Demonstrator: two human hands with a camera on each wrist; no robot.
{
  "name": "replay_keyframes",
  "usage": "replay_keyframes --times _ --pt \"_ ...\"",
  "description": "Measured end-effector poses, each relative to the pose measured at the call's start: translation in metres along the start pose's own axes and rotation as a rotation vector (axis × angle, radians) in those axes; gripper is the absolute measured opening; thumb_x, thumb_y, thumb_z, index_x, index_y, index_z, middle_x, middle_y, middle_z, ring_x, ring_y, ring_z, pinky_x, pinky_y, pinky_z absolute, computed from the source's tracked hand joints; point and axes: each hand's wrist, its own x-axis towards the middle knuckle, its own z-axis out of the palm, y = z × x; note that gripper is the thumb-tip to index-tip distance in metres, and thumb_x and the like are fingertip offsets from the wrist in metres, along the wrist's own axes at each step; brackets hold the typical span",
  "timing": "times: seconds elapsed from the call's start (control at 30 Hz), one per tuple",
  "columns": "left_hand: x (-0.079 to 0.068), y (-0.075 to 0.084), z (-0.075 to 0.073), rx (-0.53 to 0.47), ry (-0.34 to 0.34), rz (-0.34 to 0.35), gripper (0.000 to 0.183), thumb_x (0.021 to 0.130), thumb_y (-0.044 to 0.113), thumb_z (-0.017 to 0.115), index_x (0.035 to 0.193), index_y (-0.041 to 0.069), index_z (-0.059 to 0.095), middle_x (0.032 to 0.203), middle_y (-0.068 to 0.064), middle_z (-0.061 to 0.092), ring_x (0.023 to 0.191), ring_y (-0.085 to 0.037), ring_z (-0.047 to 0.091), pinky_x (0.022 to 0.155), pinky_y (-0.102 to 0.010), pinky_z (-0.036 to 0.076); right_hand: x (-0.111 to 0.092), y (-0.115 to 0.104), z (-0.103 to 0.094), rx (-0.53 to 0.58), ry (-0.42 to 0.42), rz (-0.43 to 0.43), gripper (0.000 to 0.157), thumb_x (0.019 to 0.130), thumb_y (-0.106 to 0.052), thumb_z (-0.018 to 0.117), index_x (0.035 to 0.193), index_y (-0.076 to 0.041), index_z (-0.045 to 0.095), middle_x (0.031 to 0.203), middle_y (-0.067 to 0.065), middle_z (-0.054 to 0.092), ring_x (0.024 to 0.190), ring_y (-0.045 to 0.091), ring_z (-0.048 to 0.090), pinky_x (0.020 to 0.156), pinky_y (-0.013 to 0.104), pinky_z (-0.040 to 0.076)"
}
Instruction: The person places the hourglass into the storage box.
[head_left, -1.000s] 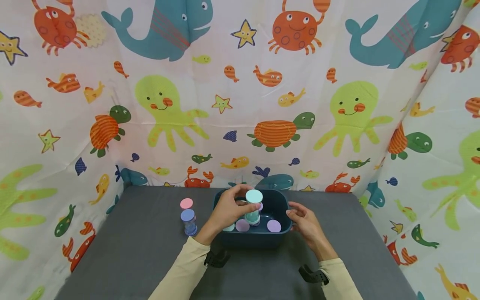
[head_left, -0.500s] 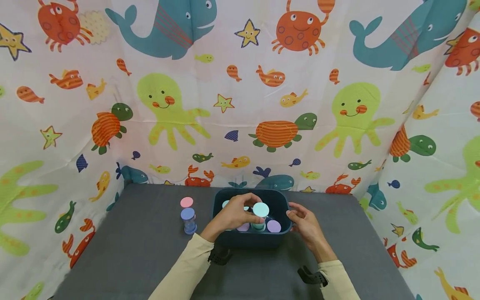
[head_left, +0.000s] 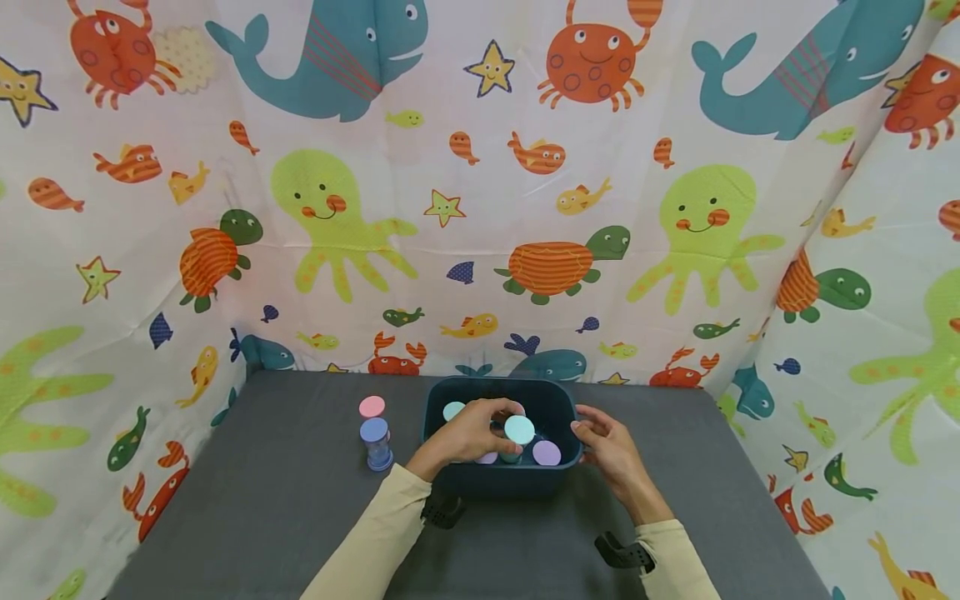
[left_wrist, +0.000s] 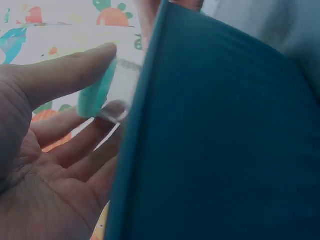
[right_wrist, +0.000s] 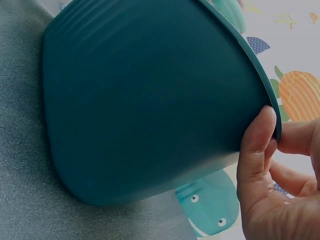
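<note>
In the head view a dark teal plastic bin (head_left: 498, 480) stands on the grey table, with several pastel-capped sand timers inside. My left hand (head_left: 468, 435) reaches over the bin and holds a mint-capped sand timer (head_left: 519, 429) upright between thumb and fingers. The left wrist view shows its mint cap (left_wrist: 95, 97) and clear body behind the bin wall; its lower end is hidden. My right hand (head_left: 617, 454) pinches the bin's right rim, thumb (right_wrist: 260, 130) against the outer wall in the right wrist view. A lilac cap (head_left: 547, 452) sits right of the held timer.
Left of the bin stand a blue sand timer (head_left: 377, 443) and, behind it, a pink-capped one (head_left: 372, 407). A curtain (head_left: 480, 208) printed with sea animals hangs along the table's back and sides.
My left hand has lowered the mint sand timer into the bin, moving it a little right and toward me. The right hand has stayed on the rim.
</note>
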Motion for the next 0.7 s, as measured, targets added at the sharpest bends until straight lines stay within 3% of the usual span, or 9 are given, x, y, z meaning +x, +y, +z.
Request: replay_keyframes --times 0.13,0.37,0.7 --pt "0.005 -0.005 0.003 0.077 -0.015 0.025 0.044 0.077 0.016 0.084 0.116 0.012 0.065 0.105 -0.001 0.067 0.094 -0.016 0.06 0.084 -0.025 0.052 0.001 0.0 0.0 0.006 0.003 -0.009 0.041 0.099 -0.018 0.058 0.139 -0.011 0.051 0.11 0.016 0.06 0.082 0.024 0.062 0.064 0.026 0.053" --pt "0.011 -0.012 0.008 0.183 -0.032 -0.007 0.045 0.074 0.018 0.086 0.114 0.01 0.067 0.106 -0.001 0.07 0.096 -0.02 0.062 0.087 -0.028 0.049 0.0 0.001 0.001 0.019 0.002 -0.014 0.042 0.098 -0.018 0.059 0.139 -0.01 0.051 0.109 0.014 0.059 0.079 0.02 0.061 0.062 0.026 0.053" --pt "0.013 -0.02 0.016 0.199 -0.075 -0.022 0.039 0.072 0.012 0.087 0.107 0.012 0.068 0.106 -0.001 0.072 0.093 -0.01 0.064 0.089 -0.027 0.052 0.001 0.003 0.001 0.019 0.017 -0.022 0.041 0.098 -0.016 0.059 0.138 -0.009 0.051 0.109 0.014 0.059 0.078 0.019 0.06 0.061 0.026 0.052"
